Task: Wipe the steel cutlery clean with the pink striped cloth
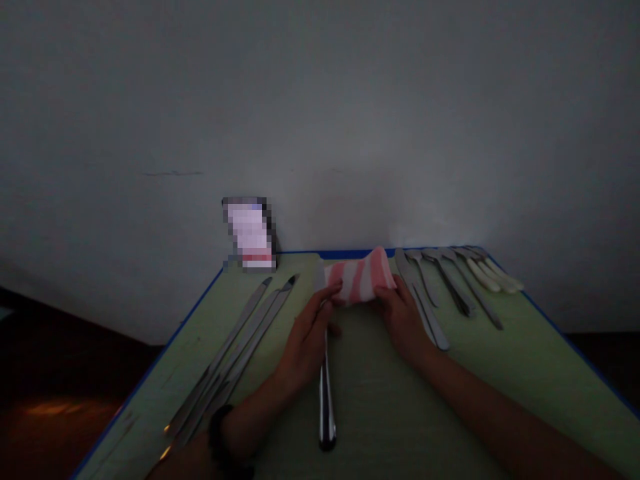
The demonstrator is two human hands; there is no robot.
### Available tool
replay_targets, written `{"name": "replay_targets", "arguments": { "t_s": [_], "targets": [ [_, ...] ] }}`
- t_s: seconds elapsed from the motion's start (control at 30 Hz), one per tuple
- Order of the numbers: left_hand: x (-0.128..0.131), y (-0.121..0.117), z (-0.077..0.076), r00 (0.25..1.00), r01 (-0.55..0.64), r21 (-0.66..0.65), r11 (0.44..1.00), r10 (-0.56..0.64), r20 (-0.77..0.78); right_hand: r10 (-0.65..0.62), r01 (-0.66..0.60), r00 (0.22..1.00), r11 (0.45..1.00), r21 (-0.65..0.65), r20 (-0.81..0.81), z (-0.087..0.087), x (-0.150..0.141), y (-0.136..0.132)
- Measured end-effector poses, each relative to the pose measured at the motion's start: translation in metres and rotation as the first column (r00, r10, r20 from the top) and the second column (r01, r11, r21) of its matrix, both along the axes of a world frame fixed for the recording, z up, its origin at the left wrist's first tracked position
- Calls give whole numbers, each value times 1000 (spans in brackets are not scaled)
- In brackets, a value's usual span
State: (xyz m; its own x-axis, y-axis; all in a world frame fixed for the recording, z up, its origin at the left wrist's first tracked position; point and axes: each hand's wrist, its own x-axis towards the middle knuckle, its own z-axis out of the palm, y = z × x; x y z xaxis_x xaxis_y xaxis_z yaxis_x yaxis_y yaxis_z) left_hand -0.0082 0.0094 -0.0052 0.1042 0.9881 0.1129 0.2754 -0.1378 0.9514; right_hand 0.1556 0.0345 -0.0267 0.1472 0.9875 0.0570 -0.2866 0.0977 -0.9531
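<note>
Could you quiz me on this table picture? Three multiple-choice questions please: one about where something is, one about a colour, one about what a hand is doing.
1. Where does the group of spoons lie?
A. right part of the table
B. left edge
C. on the floor

2. What colours is the cloth?
A. solid blue
B. pink and white stripes
C. black

3. What is the left hand doing?
A. hanging off the table
B. resting flat, nothing under it
C. holding a long metal utensil

Answers: 1 A, they lie beside the right hand. 2 B, the stripes show plainly. 3 C, its fingers close round the handle at the cloth.
</note>
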Motion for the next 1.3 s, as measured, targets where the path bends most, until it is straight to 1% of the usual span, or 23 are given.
{"name": "replay_targets", "arguments": {
  "t_s": [0.07,0.1,0.17,0.2,0.27,0.33,0.43,0.5,0.53,0.57,0.6,0.67,0.73,0.8,0.87,0.9,0.93,1.0,1.03,1.1,1.23,1.3],
  "targets": [
    [1,1,-1,999,28,-31,999,-27,41,24,-26,987,1000,-9,-157,-2,-1,2],
    [2,1,-2,994,68,-53,996,-63,84,43,-46,975,999,-5,-219,-3,-2,3],
    [3,0,-5,976,166,-101,981,-149,157,98,-99,956,995,9,-278,-3,-4,3],
    [4,0,-7,970,203,-114,972,-184,159,130,-131,949,991,16,-287,-3,-4,2],
    [3,-1,-10,970,237,-115,965,-228,87,191,-195,923,981,20,-333,0,-5,0],
    [1,-2,-12,966,256,-96,962,-257,-1,224,-237,886,971,17,-406,5,-4,-1],
    [-2,-3,-14,930,356,-118,927,-364,-58,249,-322,781,946,-28,-572,12,1,-1],
    [-4,-5,-12,895,425,-131,896,-438,-92,273,-416,707,906,-72,-652,13,2,0],
    [-4,-6,-11,879,449,-127,884,-463,-111,286,-457,693,884,-96,-662,13,1,1],
    [-4,-6,-9,867,468,-119,876,-481,-131,298,-477,705,871,-119,-643,12,0,1],
    [-4,-7,-7,855,484,-109,868,-496,-150,311,-478,736,867,-137,-601,10,-2,1],
    [-4,-8,-3,834,510,-80,857,-515,-201,332,-445,812,884,-141,-480,6,-6,0],
    [-4,-7,-1,810,533,-36,846,-522,-266,358,-425,859,897,-122,-366,3,-10,-2],
    [-4,-7,0,782,562,11,827,-526,-334,413,-462,858,880,-107,-305,3,-13,-4],
    [-3,-8,2,747,600,45,799,-539,-389,438,-478,852,874,-85,-287,6,-13,-6],
    [-3,-9,3,727,619,58,783,-543,-419,418,-454,863,888,-73,-283,7,-14,-6],
    [-2,-10,5,705,638,68,767,-547,-450,365,-398,889,915,-70,-277,8,-14,-6],
    [-3,-11,10,658,679,76,730,-560,-504,207,-236,944,968,-89,-258,7,-14,-4],
    [-3,-12,12,635,698,71,713,-570,-522,133,-163,960,981,-102,-248,6,-14,-3],
    [-6,-13,17,599,731,55,680,-600,-530,42,-73,970,990,-123,-240,1,-14,2],
    [-9,-13,21,535,790,24,613,-669,-515,-41,-1,953,990,-140,-301,-8,-14,13],
    [-9,-13,19,520,800,-6,600,-697,-494,-86,34,936,988,-152,-343,-10,-12,17]
  ]
}}
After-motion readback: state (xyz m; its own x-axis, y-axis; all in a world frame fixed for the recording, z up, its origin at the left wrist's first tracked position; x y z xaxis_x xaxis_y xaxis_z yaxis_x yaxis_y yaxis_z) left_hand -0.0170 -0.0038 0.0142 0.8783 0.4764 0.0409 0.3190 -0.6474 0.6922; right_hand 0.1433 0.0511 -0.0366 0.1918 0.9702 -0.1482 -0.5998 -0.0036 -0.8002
